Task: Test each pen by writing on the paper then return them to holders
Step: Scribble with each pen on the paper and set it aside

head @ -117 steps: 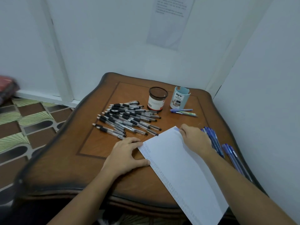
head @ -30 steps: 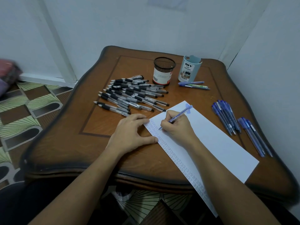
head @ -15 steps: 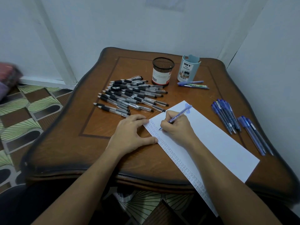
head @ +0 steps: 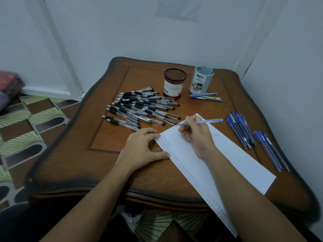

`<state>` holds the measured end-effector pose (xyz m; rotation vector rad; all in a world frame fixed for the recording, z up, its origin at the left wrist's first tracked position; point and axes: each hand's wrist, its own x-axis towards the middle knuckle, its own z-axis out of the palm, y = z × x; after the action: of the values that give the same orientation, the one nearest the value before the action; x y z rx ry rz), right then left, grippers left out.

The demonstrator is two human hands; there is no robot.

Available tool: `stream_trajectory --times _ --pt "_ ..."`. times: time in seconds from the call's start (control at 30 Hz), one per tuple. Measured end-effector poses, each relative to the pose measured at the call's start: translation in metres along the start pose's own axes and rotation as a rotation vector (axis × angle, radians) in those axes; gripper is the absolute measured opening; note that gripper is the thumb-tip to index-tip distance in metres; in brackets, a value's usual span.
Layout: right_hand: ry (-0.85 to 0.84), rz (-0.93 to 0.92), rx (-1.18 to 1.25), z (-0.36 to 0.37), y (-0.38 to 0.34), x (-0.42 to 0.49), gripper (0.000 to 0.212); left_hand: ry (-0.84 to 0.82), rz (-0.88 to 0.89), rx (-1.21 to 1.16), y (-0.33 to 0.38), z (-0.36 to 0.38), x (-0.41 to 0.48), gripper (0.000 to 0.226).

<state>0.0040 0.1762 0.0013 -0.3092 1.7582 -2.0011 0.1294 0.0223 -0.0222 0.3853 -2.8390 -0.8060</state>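
Note:
My right hand (head: 195,135) grips a blue pen (head: 208,121) lying almost level, its tip just past the far left edge of the white paper (head: 232,163). My left hand (head: 142,149) rests flat on the table, fingertips and thumb touching the paper's left edge, where rows of small marks run. A black mesh holder (head: 174,82) and a light blue holder (head: 201,81) stand at the back. Several black pens (head: 139,107) lie in a pile left of the paper. Several blue pens (head: 240,130) lie to the right.
The wooden table (head: 104,137) stands in a corner with white walls behind and to the right. Two more pens (head: 206,96) lie in front of the light blue holder. Another small group of blue pens (head: 271,149) is near the right edge. Patterned floor is on the left.
My right hand has lifted and moved toward the far end of the paper, and the pen has tilted from writing angle to nearly level. My left hand has stayed in place.

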Motion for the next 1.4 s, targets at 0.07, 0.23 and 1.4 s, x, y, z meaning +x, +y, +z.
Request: stream_trajectory --times 0.07,0.23,1.4 --pt "-0.006 0.035 0.048 -0.002 -0.005 0.002 0.019 -0.003 -0.003 0.004 0.0 0.0 0.0 0.082" --pt "0.16 -0.153 -0.453 -0.035 -0.016 0.017 0.011 -0.011 -0.001 0.005 0.003 -0.002 -0.001 0.081" --pt "0.043 -0.058 -0.067 0.005 0.006 -0.035 0.031 0.195 0.11 -0.191 -0.001 -0.001 -0.005 0.022"
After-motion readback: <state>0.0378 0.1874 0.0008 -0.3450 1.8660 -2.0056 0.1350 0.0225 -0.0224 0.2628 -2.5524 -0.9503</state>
